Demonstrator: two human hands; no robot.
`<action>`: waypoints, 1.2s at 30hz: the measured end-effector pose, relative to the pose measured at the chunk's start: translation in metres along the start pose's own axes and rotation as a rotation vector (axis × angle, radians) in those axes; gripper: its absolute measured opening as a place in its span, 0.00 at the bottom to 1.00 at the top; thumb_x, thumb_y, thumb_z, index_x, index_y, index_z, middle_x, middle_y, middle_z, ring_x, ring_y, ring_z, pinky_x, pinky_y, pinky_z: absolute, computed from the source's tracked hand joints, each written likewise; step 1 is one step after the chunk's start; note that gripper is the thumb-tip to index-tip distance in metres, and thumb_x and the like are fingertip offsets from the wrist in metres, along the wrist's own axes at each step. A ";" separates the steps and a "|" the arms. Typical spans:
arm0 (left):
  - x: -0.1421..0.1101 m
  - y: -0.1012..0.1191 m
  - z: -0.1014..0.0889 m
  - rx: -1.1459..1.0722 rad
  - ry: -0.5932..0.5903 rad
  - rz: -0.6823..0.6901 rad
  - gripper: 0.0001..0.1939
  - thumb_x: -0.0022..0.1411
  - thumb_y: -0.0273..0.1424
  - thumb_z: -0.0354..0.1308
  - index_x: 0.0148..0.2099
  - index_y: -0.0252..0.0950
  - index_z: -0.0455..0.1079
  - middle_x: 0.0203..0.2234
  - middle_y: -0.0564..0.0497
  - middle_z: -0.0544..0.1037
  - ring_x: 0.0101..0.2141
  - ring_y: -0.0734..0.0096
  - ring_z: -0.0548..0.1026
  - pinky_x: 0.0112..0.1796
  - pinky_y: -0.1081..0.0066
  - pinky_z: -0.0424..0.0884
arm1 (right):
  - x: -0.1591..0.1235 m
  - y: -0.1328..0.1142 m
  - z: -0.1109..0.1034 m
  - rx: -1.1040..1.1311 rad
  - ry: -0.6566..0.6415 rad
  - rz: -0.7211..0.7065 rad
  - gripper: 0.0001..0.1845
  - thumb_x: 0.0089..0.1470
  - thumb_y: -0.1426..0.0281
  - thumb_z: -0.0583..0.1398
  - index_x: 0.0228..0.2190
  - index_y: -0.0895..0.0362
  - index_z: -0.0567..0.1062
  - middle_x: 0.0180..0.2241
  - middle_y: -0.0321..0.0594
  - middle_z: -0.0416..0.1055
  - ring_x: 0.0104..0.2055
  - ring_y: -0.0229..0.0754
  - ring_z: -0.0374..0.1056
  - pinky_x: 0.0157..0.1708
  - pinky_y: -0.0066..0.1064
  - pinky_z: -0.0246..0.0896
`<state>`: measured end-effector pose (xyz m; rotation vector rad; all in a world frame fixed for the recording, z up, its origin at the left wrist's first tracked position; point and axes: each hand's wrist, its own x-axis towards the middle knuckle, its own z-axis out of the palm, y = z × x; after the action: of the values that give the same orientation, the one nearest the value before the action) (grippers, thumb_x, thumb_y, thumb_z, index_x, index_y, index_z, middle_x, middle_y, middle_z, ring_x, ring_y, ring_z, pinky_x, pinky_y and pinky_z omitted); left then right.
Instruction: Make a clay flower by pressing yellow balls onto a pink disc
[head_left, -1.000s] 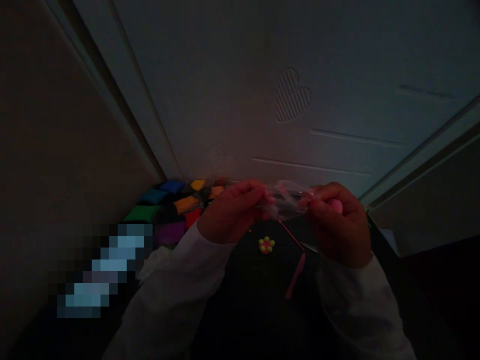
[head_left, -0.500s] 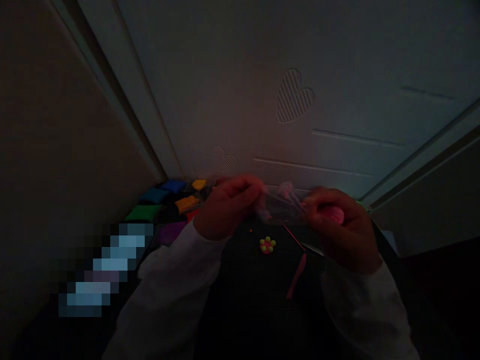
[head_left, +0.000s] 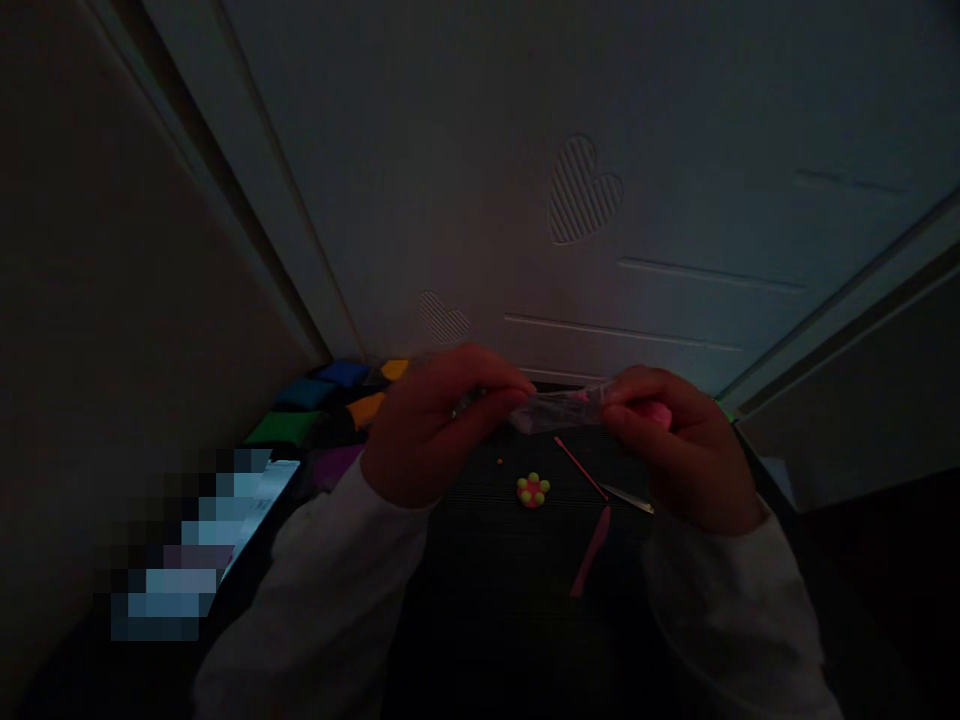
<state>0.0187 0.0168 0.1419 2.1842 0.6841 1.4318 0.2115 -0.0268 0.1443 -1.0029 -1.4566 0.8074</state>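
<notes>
A clear plastic bag is stretched between my two hands above the dark table. My left hand pinches its left end between thumb and fingers. Its right end is pinched by my right hand, and a lump of pink clay shows between that hand's thumb and fingers; whether it lies inside the bag I cannot tell. Below the bag sits a small pink clay piece with yellow-green balls around it. Close to my right hand lie a thin pink stick tool, a metal blade and a pink plastic knife.
Several coloured packets, among them a green packet and a blue packet, lie at the back left. A lit, partly pixelated screen is at the left. A white panel with embossed hearts rises behind the table.
The bag has been pulled narrower and straighter between my hands. My left hand has shifted slightly left and turned, and the stick tool shows more fully.
</notes>
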 end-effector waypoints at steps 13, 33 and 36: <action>-0.002 0.005 0.004 0.444 0.015 0.510 0.11 0.49 0.24 0.58 0.38 0.35 0.70 0.31 0.49 0.75 0.36 0.70 0.69 0.38 0.66 0.68 | -0.001 0.004 -0.001 0.032 0.159 0.049 0.04 0.43 0.66 0.61 0.24 0.53 0.72 0.21 0.29 0.64 0.22 0.28 0.56 0.21 0.23 0.50; -0.003 -0.005 0.010 0.071 0.162 0.049 0.12 0.50 0.25 0.56 0.40 0.37 0.68 0.37 0.48 0.71 0.36 0.72 0.69 0.36 0.70 0.67 | 0.002 0.010 -0.005 -0.028 0.271 0.011 0.05 0.42 0.67 0.61 0.26 0.53 0.72 0.21 0.30 0.65 0.23 0.29 0.59 0.22 0.23 0.54; -0.002 -0.010 0.010 -0.348 0.117 -0.347 0.09 0.55 0.31 0.51 0.39 0.37 0.68 0.31 0.50 0.73 0.30 0.75 0.71 0.30 0.72 0.68 | 0.001 0.008 -0.004 -0.077 0.249 -0.023 0.05 0.42 0.67 0.62 0.26 0.53 0.72 0.23 0.31 0.68 0.25 0.31 0.61 0.25 0.25 0.55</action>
<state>0.0252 0.0227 0.1310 1.6380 0.7473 1.3806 0.2170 -0.0228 0.1380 -1.1013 -1.2902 0.5898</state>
